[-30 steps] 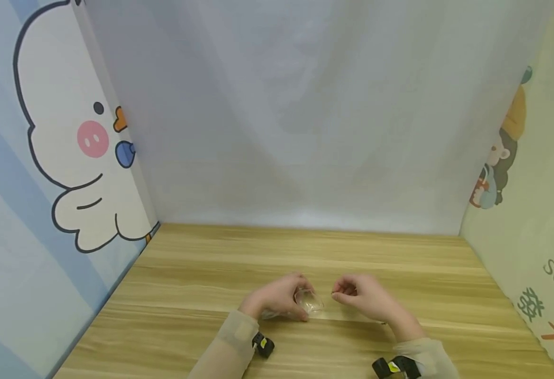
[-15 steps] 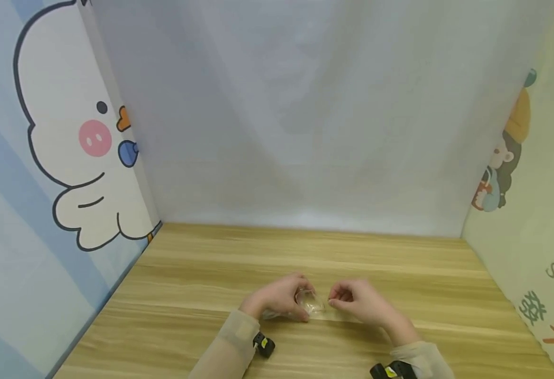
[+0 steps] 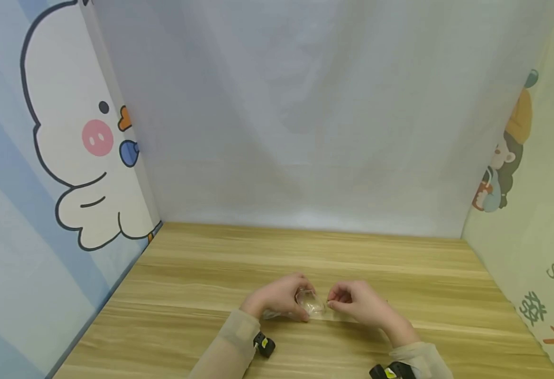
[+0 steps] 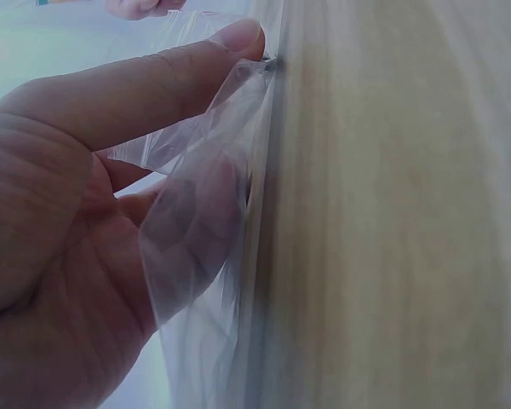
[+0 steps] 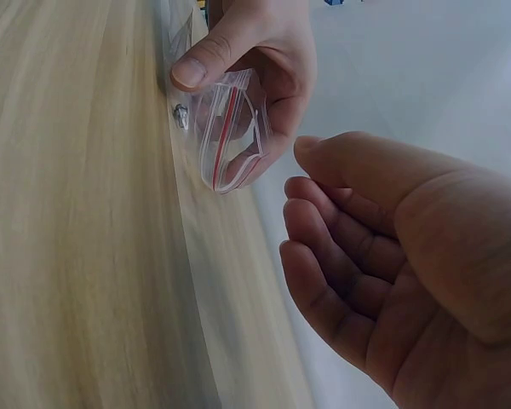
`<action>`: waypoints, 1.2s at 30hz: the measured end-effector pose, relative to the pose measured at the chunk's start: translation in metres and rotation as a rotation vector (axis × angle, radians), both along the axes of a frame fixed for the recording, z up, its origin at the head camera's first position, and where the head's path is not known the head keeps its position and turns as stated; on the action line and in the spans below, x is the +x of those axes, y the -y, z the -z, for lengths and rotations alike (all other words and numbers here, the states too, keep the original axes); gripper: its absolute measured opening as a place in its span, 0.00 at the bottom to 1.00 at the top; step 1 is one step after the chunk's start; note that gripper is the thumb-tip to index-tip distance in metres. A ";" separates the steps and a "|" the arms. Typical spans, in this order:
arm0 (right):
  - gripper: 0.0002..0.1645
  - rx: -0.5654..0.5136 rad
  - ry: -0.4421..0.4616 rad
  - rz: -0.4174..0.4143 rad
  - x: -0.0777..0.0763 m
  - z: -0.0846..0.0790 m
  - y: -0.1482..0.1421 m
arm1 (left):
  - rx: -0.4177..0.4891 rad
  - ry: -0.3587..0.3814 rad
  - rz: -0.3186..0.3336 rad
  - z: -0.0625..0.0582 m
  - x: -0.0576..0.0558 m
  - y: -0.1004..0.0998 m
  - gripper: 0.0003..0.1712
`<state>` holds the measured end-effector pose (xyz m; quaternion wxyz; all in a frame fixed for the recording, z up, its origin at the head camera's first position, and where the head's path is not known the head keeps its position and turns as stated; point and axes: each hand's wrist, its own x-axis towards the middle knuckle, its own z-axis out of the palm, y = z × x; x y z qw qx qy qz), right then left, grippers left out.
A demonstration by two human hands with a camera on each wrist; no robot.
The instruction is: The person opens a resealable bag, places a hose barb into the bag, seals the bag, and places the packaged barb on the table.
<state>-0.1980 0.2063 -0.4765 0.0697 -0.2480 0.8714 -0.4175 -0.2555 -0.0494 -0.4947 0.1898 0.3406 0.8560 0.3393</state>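
Observation:
My left hand [image 3: 279,297] holds a clear zip bag [image 3: 312,303] low over the table, thumb on the near side and fingers on the far side. The bag's mouth, edged by a red zip line, gapes toward my right hand in the right wrist view. Beside the left thumb, low at the bag, shows a small shiny metal piece [image 5: 180,116]. My right hand [image 3: 361,302] is just right of the bag's mouth, thumb and forefinger together in a pinch. A tiny dark piece [image 3: 327,301] shows at those fingertips; its kind is too small to make out.
The wood-grain table [image 3: 201,263] runs back to a pale curtain [image 3: 305,131]. Printed panels stand at left and right. A speck [image 3: 386,301] lies on the table behind the right wrist. Each wrist wears a small black camera [image 3: 264,345].
My right hand has moved slightly left and toward me, bringing its pinched fingertips up to the bag's mouth. The left hand and the bag stay put. The head view has shifted a little.

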 end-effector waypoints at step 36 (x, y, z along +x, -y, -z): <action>0.03 0.025 -0.001 -0.012 -0.001 -0.001 0.001 | 0.004 -0.007 0.014 0.002 -0.002 0.000 0.34</action>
